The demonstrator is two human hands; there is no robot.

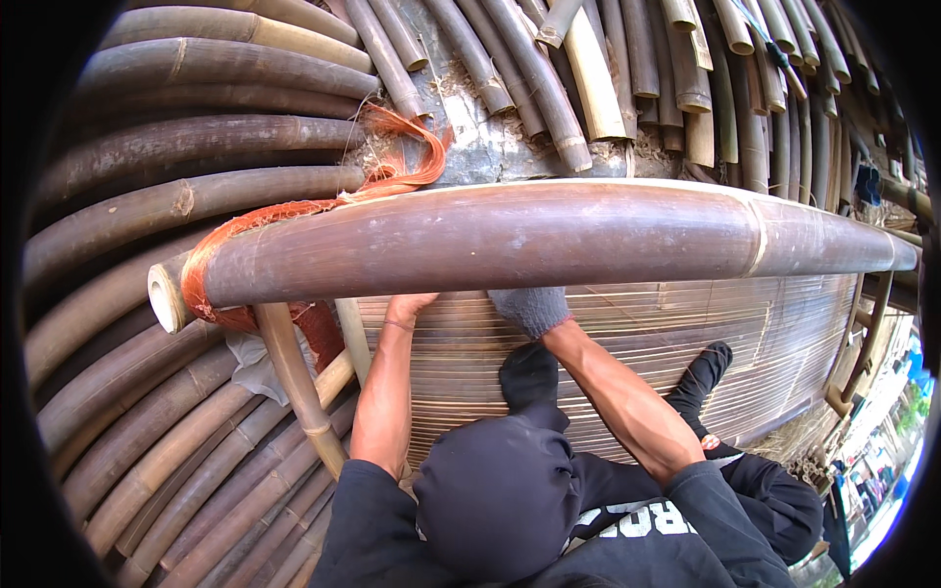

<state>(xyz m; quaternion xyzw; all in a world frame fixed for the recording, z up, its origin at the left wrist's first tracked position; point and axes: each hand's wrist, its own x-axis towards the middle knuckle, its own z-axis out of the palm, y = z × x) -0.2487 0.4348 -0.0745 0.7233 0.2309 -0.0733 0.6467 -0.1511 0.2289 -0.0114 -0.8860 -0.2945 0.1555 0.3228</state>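
Where hands (pixel 470 306) reach, pole (pixel 549 235) above.

The scene is seen from a single head-worn fisheye camera looking steeply down, so that the wearer's own dark-clothed body and legs are caught at the lower edge. A thick brown bamboo pole (pixel 549 235) is seen very close, bowed by the lens, across a mat of split bamboo slats (pixel 686 343); no second view is given

Smooth, faintly glossy brown bamboo pole (pixel 549 235) — frayed orange fibre binding (pixel 211 260), grey knitted cloth glove (pixel 531 309).
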